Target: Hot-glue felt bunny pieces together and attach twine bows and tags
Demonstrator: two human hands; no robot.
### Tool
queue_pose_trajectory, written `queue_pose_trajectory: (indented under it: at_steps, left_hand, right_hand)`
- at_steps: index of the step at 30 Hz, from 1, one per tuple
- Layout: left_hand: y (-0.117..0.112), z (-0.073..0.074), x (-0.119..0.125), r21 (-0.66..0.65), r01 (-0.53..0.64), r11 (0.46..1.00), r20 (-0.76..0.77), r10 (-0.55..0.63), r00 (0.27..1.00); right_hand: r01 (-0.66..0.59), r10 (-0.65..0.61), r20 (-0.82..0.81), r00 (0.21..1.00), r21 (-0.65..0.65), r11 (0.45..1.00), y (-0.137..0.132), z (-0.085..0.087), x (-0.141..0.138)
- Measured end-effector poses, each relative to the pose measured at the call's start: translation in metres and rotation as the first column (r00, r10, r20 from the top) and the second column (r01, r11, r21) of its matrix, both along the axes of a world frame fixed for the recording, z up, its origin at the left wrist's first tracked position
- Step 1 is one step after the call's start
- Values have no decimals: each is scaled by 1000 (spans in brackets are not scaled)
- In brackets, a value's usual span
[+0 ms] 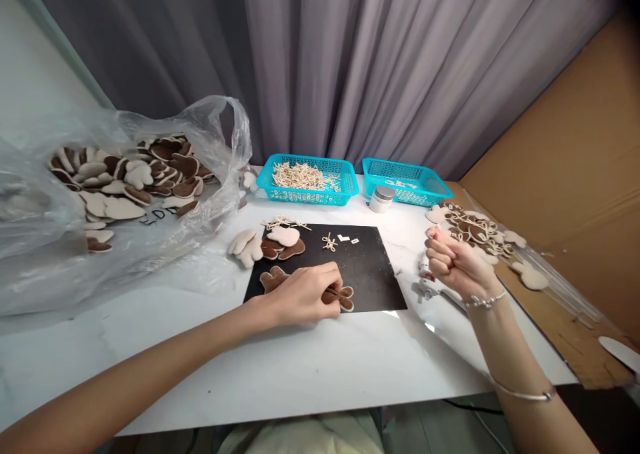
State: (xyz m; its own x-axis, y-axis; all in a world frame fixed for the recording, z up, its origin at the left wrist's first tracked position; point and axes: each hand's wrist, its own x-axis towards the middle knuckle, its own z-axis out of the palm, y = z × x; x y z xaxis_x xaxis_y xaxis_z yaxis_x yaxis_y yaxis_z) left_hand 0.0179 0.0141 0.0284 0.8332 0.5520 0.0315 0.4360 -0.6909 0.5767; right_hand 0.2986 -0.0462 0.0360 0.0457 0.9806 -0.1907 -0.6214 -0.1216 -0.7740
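Note:
My left hand [306, 295] rests on a black mat [370, 271], fingers curled and pinching a brown gingerbread-shaped felt piece [343, 299]. Another part of a brown piece [273, 279] shows to the left of the hand. My right hand [453, 262] hovers at the mat's right edge, closed in a fist; what it holds is hidden. A small cream string bow [329, 243] lies on the mat, and a small stack of brown and cream pieces [283, 243] sits at its far left corner.
A clear plastic bag [100, 201] full of brown and cream pieces lies at the left. Two teal baskets stand at the back, one with cream bows [306, 177], the other [406, 182] nearly bare. A small jar [383, 199], finished pieces [475, 231] and cardboard [575, 174] are at the right.

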Motion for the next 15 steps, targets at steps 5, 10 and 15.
queue_pose_trajectory:
  at_steps: [5, 10, 15]
  left_hand:
    - [-7, 5, 14, -214, 195, 957, 195, -153, 969]
    - [-24, 13, 35, -366, 377, 851, 282, -285, 916]
    - [-28, 10, 41, -376, 413, 829, 314, -305, 899]
  right_hand:
    - [-17, 16, -39, 999, -17, 1000, -30, -3, -32]
    - [-46, 46, 10, 999, -9, 999, -33, 0, -56]
    - [-90, 91, -45, 995, 19, 996, -21, 7, -68]
